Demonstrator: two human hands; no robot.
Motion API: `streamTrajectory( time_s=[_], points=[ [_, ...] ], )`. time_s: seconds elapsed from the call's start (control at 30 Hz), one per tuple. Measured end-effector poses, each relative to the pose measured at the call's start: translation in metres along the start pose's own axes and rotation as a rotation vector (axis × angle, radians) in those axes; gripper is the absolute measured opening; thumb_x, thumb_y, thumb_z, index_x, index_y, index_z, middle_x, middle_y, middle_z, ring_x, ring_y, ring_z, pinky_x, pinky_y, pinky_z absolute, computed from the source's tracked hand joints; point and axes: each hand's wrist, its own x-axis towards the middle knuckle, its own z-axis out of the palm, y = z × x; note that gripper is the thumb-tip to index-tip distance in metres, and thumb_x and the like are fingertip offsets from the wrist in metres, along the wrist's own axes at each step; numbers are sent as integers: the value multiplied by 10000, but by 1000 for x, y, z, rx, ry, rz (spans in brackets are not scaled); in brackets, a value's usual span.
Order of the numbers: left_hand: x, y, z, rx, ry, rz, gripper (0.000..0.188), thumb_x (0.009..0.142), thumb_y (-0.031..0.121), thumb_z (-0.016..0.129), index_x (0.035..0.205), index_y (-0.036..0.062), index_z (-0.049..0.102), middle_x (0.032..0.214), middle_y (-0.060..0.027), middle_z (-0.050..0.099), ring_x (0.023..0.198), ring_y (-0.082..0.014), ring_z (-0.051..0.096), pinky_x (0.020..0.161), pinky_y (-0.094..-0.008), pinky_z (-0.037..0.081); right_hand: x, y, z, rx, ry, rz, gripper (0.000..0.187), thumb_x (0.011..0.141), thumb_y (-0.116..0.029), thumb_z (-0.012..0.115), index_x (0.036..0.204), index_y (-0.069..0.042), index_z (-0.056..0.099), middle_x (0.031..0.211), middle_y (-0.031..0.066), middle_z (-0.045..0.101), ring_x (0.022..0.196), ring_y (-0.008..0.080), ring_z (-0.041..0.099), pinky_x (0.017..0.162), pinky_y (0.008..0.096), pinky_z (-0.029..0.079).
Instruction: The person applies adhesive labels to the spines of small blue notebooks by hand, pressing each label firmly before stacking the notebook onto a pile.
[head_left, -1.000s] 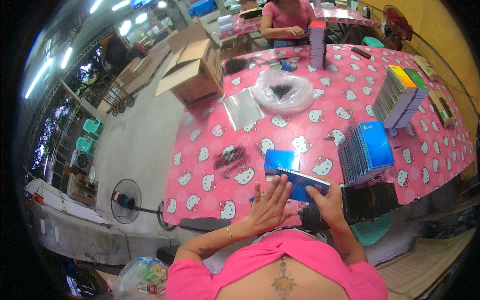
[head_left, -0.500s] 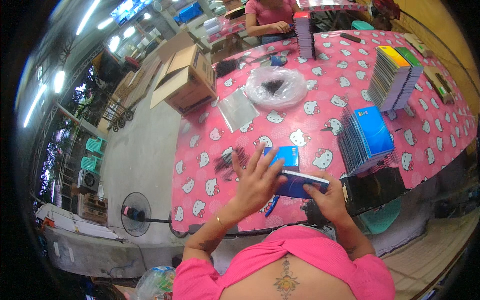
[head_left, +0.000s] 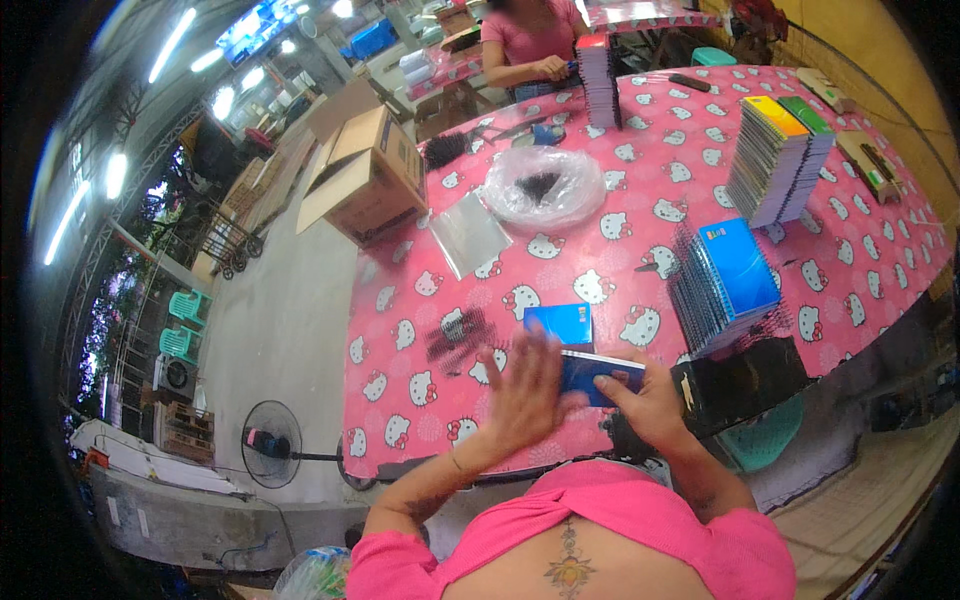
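Right hand [head_left: 648, 402] grips a blue notebook [head_left: 588, 380]; left hand [head_left: 526, 395] — flat, fingers extended — is beside it, lower than before.

Left hand [head_left: 524, 398] — lowered, fingers [head_left: 540, 358] blurred, closer

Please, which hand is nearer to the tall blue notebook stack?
Right. The right hand is just left of the stack, toward the person; the left hand is farther left.
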Motion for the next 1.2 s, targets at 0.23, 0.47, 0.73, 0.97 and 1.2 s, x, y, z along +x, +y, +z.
streamTrajectory(
  time_s=[0.23, 0.47, 0.73, 0.97, 1.2],
  points=[
    [-17, 17, 9, -111, -28, 94, 906, 956, 630, 427, 1556, -24, 248, 1636, -255, 169, 1544, -396, 65, 1170, -648, -87, 3, 3, 4, 66, 9, -99, 297, 920, -96, 707, 1209, -29, 689, 816, -35, 647, 683, 39, 539, 600, 218, 460],
    [-19, 28, 2, -240, -149, 162, 890, 977, 630, 380, 1562, -22, 228, 1641, -239, 170, 1538, -409, 83, 1171, -644, -81, 2, 1, 5, 165, -42, -43, 313, 935, -73, 688, 1244, -23, 681, 892, -16, 687, 720, 31, 577, 600, 221, 484],
    [-19, 28, 15, -256, -134, 216, 924, 986, 648, 316, 1554, -71, 189, 1631, -301, 115, 1538, -433, 16, 1157, -680, -75, 9, -6, 0, 194, -94, 39, 340, 945, -54, 666, 1279, 6, 646, 1065, 42, 713, 956, 99, 652, 846, 257, 550],
    [7, 26, 6, -212, -45, 191, 922, 957, 677, 360, 1553, -22, 273, 1630, -234, 221, 1533, -383, 146, 1185, -625, -41, 9, -4, 0, 248, -123, 30, 323, 980, -58, 629, 1296, 11, 622, 1101, 39, 698, 981, 102, 648, 857, 278, 553],
    [36, 26, -12, -140, -64, 128, 939, 940, 666, 415, 1552, -32, 270, 1626, -246, 220, 1527, -400, 162, 1190, -616, -31, 12, 1, -2, 252, -144, 52, 327, 967, -37, 618, 1290, 12, 619, 1092, 33, 696, 971, 97, 636, 861, 260, 532]
  ],
)
